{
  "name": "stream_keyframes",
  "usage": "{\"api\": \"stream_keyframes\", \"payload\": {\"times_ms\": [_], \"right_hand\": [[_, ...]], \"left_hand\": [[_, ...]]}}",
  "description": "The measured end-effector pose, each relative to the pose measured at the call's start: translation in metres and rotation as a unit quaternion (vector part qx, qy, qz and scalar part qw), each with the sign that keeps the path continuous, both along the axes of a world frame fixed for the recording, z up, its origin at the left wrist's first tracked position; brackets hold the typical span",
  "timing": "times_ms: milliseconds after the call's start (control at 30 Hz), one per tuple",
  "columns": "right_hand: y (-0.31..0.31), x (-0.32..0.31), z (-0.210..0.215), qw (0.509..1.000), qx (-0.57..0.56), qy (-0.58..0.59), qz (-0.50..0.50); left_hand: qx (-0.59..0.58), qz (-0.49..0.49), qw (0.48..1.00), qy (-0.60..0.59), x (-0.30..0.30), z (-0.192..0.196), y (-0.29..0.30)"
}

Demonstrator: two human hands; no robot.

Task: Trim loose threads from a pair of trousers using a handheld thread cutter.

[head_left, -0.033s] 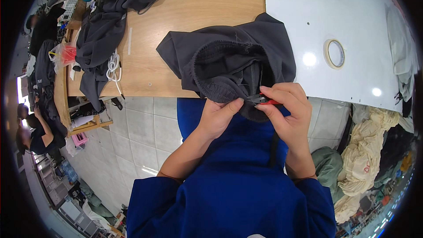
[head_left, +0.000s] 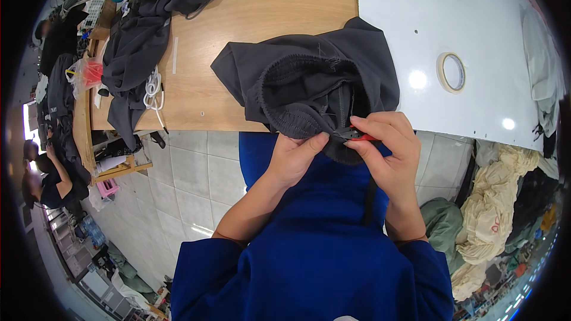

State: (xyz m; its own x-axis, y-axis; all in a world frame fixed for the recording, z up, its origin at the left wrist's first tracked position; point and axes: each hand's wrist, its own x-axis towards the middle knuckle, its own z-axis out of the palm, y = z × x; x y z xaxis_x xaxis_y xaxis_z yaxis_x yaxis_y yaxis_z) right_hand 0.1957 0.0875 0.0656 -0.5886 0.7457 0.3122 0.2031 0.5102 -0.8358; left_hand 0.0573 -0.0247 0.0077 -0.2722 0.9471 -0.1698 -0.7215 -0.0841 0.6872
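Observation:
A dark grey garment (head_left: 309, 46) with a gathered elastic waistband lies at the table's near edge, its opening facing me. My left hand (head_left: 297, 156) pinches the near part of the waistband between thumb and fingers. Held in my right hand (head_left: 386, 142) is a small pair of thread snips (head_left: 359, 135) with red handles and metal blades. The blades point left and touch the waistband beside my left thumb. Loose thread ends show at the far rim of the opening and inside it.
A tape roll (head_left: 452, 72) lies on the white tabletop (head_left: 416, 53) at right. More dark garments (head_left: 134, 53) and a white cord (head_left: 153, 92) are on the wooden tabletop (head_left: 285, 0) at left. Cream cloth (head_left: 496, 202) is heaped at lower right. People (head_left: 53, 178) are at far left.
The snip blades look slightly closer together than before. Both hands and the garment stay in place.

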Motion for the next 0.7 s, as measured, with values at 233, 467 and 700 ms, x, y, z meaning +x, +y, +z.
{"api": "stream_keyframes", "payload": {"times_ms": [233, 467, 700], "right_hand": [[-0.0013, 0.0020, -0.0047, 0.996, -0.083, 0.027, -0.001], [0.0025, 0.0039, -0.0048, 0.979, -0.185, 0.082, 0.002], [0.0058, 0.0033, 0.0005, 0.991, -0.118, 0.026, 0.056]], "left_hand": [[-0.001, 0.001, 1.000, 0.021, 0.0017, 0.0010, 0.0012], [-0.048, 0.020, 0.963, 0.265, -0.0001, -0.0003, -0.0032], [-0.060, 0.015, 0.930, 0.363, -0.0022, 0.0027, -0.0034]]}}
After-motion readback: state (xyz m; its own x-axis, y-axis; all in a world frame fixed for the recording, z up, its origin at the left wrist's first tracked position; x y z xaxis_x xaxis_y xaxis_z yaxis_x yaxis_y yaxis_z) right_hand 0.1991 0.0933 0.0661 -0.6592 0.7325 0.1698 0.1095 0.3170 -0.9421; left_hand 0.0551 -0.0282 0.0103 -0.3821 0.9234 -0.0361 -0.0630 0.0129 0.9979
